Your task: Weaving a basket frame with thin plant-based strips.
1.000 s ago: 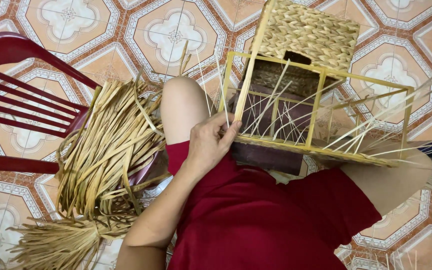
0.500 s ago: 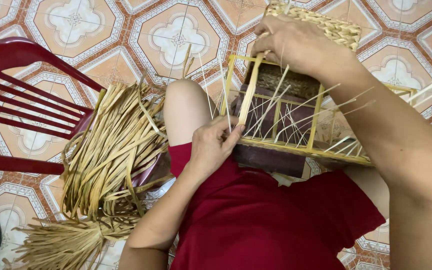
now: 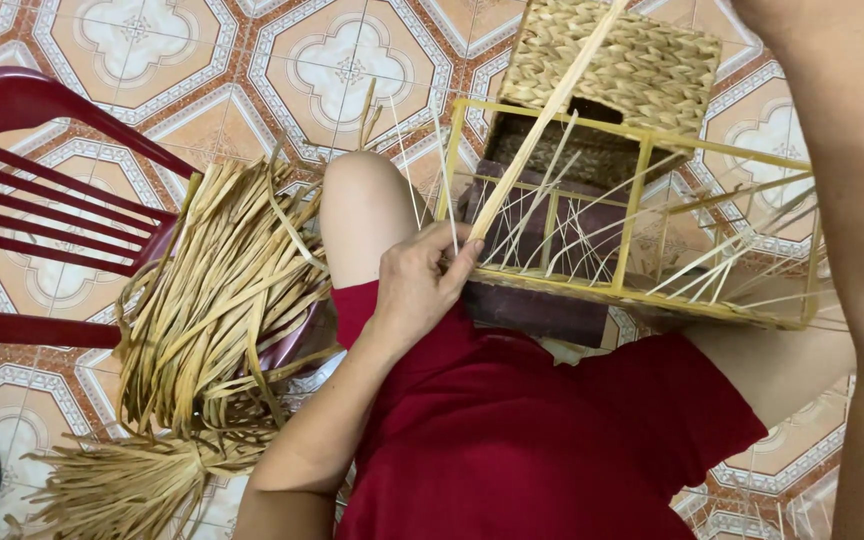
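One hand shows plainly: the left hand (image 3: 420,283) rests at the near corner of a yellow wire basket frame (image 3: 642,205), its fingers closed narrowly around the lower end of a flat straw strip (image 3: 542,120) and a few thin strands. That strip slants up and to the right, across the frame's top rail and over the edge of a finished woven basket (image 3: 617,65) lying just behind the frame. The frame sits across the person's lap and knees on red shorts (image 3: 522,440), and loose pale strands cross inside it and stick out past its right end. A dark box (image 3: 542,300) lies beneath the frame, touching it.

Only the right forearm (image 3: 852,200) shows, running down the right edge in front of the frame's far end; that hand is out of sight, so its grip cannot be told.

Left of the bare knee (image 3: 362,215), a thick bundle of dried straw strips (image 3: 217,300) drapes over the seat of a red plastic chair (image 3: 32,180) on the patterned tile floor (image 3: 332,70), and a tied sheaf (image 3: 132,485) lies below it.
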